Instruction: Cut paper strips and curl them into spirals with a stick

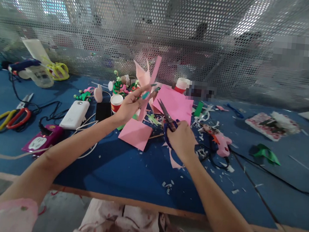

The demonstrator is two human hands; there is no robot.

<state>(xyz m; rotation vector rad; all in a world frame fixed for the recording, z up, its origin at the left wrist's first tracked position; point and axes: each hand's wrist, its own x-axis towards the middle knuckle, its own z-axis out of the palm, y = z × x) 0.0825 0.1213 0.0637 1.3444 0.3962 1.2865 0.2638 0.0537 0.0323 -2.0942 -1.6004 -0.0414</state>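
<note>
My left hand (133, 102) is raised over the middle of the table, its fingers pinched on a long pink paper strip (155, 70). Paler pink pointed paper (142, 74) stands up beside the strip; whether it is in the same grip I cannot tell. My right hand (182, 137) holds scissors (168, 116) with dark blue handles, the blades pointing up and left towards the left hand. Behind the blades is a large pink sheet (176, 105). A smaller pink square (135, 133) lies on the table below my left hand.
On the left lie yellow-and-red scissors (18, 115), a purple box (42, 141) with cables and a white power bank (75, 114). A pink glue gun (222, 144) and its cord lie on the right among paper scraps. A perforated metal screen (110, 35) closes off the back.
</note>
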